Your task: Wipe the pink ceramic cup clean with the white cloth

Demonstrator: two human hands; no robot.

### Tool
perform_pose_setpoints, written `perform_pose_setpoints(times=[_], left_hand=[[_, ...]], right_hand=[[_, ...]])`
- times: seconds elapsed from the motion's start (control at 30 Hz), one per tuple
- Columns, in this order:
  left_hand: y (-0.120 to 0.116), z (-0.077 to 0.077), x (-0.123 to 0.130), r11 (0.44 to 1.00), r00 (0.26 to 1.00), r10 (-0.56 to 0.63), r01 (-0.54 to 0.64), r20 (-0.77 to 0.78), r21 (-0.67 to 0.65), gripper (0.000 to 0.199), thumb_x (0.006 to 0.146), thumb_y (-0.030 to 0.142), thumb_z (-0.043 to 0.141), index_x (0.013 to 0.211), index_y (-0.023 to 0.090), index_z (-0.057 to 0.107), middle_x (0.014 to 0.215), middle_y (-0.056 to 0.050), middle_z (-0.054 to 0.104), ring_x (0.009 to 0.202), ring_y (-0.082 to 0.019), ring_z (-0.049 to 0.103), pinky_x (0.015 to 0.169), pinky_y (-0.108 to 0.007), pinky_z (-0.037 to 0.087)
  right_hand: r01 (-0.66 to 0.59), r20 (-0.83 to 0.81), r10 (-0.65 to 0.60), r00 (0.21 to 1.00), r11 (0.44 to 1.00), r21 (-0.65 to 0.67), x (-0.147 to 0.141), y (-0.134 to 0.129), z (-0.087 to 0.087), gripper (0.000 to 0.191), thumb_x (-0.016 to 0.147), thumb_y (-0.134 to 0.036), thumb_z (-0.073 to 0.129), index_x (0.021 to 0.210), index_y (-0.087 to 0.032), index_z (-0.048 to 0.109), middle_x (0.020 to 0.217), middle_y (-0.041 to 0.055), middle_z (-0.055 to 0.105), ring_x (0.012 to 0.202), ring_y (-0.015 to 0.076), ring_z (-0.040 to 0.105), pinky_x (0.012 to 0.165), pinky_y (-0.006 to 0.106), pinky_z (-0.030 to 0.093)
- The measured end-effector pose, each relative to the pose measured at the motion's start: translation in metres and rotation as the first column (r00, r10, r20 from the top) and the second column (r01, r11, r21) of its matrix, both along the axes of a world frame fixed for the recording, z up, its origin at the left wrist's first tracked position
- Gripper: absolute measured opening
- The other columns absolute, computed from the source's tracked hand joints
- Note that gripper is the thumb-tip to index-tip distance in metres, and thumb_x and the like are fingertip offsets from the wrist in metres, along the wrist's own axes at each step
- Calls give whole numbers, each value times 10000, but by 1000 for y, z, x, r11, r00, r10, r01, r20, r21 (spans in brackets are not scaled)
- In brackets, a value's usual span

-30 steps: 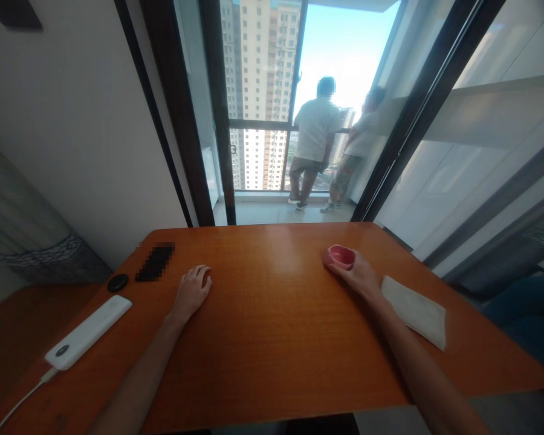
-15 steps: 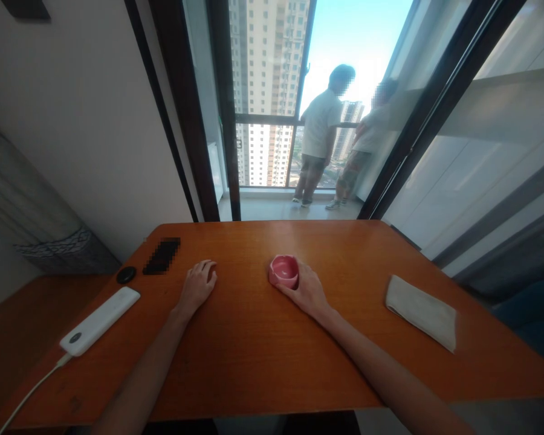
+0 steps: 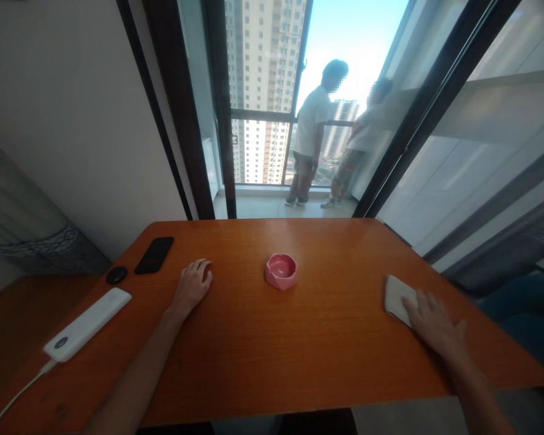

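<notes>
A small pink bowl [image 3: 281, 271] with a faceted outside stands upright near the middle of the table, touched by neither hand. My right hand [image 3: 435, 323] reaches over the folded pale cloth [image 3: 395, 296] on the right, covering much of it. Its fingers are apart, slightly blurred; whether they press on the cloth I cannot tell. To the left of the bowl, my left hand [image 3: 194, 284] rests on the tabletop with loosely bent fingers and nothing in it.
On the wooden table's [image 3: 254, 350] left side lie a black phone [image 3: 155, 255], a round black object [image 3: 116, 275] and a white power bank [image 3: 88, 325] with a cable [image 3: 20, 393]. Beyond the glass door, two people [image 3: 310, 133] stand on a balcony.
My right hand has let go of the pink bowl and moved right, over the folded cloth. The bowl stays on the table. My left hand keeps its place.
</notes>
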State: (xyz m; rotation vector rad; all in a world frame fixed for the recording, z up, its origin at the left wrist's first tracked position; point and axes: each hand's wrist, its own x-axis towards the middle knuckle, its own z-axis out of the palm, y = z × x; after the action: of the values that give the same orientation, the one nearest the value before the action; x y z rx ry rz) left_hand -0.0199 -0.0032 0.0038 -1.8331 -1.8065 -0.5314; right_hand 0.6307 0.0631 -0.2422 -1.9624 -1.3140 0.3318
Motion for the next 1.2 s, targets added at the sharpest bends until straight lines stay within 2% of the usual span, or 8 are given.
perform_pose_setpoints(times=[0.13, 0.23, 0.4, 0.57, 0.73, 0.83, 1.0, 1.2], left_hand=[[0, 1, 1, 1000, 1000, -1, 1, 6, 0, 429, 1048, 336, 466, 1381, 208, 706, 1503, -155, 709, 1409, -366, 649, 1204, -549, 499], [0, 1, 1, 1000, 1000, 2, -2, 8, 0, 428, 1048, 333, 464, 1378, 206, 705, 1501, -159, 709, 1421, -370, 639, 1205, -552, 496], [-1, 0, 1, 1000, 1000, -4, 4, 11, 2, 433, 1052, 331, 457, 1386, 201, 700, 1515, -160, 702, 1430, -368, 636, 1199, -553, 499], [-1, 0, 1, 1000, 1000, -1, 1, 12, 1, 427, 1051, 340, 467, 1386, 222, 703, 1512, -146, 709, 1430, -355, 640, 1208, -530, 499], [-1, 1, 1, 1000, 1000, -6, 6, 21, -2, 438, 1052, 340, 459, 1389, 202, 701, 1517, -160, 702, 1428, -372, 640, 1209, -559, 494], [-2, 1, 1, 1000, 1000, -10, 10, 25, -1, 434, 1052, 338, 462, 1386, 206, 704, 1517, -157, 702, 1434, -368, 636, 1209, -557, 495], [-3, 2, 2, 1000, 1000, -7, 7, 25, -5, 436, 1057, 343, 451, 1394, 210, 695, 1524, -151, 697, 1446, -365, 629, 1218, -551, 487], [-5, 2, 2, 1000, 1000, 3, -3, 18, -4, 428, 1053, 351, 458, 1384, 221, 697, 1516, -143, 699, 1446, -365, 629, 1218, -543, 490]], right_hand=[[-58, 46, 58, 997, 998, 6, -31, -12, -3, 996, 1023, -712, 126, 1751, -79, 373, 1854, 224, 292, 1742, 455, 228, 1343, 827, 92], [-182, 139, 171, 975, 981, 66, -105, -37, 21, 915, 1064, -605, 115, 1741, -45, 372, 1836, 263, 310, 1730, 481, 246, 1294, 888, 133], [-439, 284, 348, 894, 808, 393, -255, -90, 58, 741, 1132, -543, 337, 1801, -232, 264, 1811, 229, 389, 1719, 470, 289, 1278, 919, 21], [-486, 220, 434, 874, 759, 432, -325, -115, 85, 788, 1123, -519, 430, 1827, -283, 165, 1816, 233, 364, 1717, 505, 276, 1220, 973, -62], [-530, 180, 500, 847, 770, 355, -326, -122, 96, 790, 1130, -546, 393, 1825, -233, 184, 1835, 234, 310, 1732, 513, 221, 1217, 981, -38], [-502, 141, 489, 861, 769, 396, -305, -109, 98, 781, 1143, -587, 346, 1818, -219, 207, 1837, 219, 323, 1723, 488, 272, 1261, 941, 107], [-428, 188, 384, 904, 813, 395, -237, -30, 120, 647, 1136, -452, 359, 1690, -145, 489, 1724, 240, 529, 1656, 444, 426, 1289, 732, 382], [-482, 334, 378, 863, 813, 325, -204, 56, 130, 535, 1114, -268, 338, 1540, -125, 627, 1658, 224, 606, 1580, 367, 524, 1303, 598, 401]])
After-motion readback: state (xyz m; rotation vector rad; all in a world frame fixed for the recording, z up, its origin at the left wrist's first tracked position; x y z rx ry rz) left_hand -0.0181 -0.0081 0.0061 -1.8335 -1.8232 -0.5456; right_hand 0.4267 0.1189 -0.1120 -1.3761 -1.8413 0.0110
